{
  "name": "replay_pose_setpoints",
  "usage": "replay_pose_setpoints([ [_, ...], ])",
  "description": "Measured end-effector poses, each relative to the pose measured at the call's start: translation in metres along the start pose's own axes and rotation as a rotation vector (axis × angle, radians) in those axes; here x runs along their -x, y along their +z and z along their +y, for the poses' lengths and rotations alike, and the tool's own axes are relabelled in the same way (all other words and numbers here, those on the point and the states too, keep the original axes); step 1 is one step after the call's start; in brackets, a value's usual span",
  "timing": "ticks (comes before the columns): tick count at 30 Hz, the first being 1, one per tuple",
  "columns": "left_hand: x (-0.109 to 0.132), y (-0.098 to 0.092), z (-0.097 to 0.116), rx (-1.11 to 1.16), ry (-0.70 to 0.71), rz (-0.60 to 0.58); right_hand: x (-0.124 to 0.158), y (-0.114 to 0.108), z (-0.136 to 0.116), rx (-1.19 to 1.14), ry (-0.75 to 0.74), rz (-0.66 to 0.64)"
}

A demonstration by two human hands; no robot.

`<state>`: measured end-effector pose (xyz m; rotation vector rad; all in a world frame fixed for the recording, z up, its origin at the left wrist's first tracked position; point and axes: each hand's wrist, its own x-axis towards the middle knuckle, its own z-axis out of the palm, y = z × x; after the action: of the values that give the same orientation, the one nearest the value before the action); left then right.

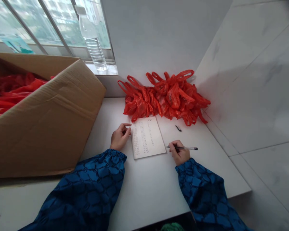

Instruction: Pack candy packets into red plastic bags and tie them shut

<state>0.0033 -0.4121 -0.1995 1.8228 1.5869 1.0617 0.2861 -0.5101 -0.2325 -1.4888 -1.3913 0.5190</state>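
Observation:
A notepad with columns of small handwritten marks lies on the white table. At its left edge rests my left hand, index finger stretched toward the page and thumb apart, holding nothing. My right hand is closed around a pen just beyond the notepad's right edge, the tip pointing left at the paper. A black pen cap lies loose on the table above that hand. Behind the notepad, red plastic bags are heaped against the wall, touching or nearly touching its top edge.
A large cardboard box with more red plastic bags inside fills the left side. A clear water bottle stands on the window sill. Tiled wall borders the table's right. Something dark with a green patch shows at the bottom edge.

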Motion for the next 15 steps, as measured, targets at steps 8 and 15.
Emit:
replay_pose_setpoints([
  [8,0.0008,-0.0009,-0.0008,-0.037,-0.001,-0.017,0.0000,-0.0009,-0.0060,0.005,-0.031,0.006],
  [15,0.0006,-0.0011,-0.0042,-0.062,-0.008,-0.033,0.0053,0.0022,-0.0060,-0.009,-0.009,0.046],
])
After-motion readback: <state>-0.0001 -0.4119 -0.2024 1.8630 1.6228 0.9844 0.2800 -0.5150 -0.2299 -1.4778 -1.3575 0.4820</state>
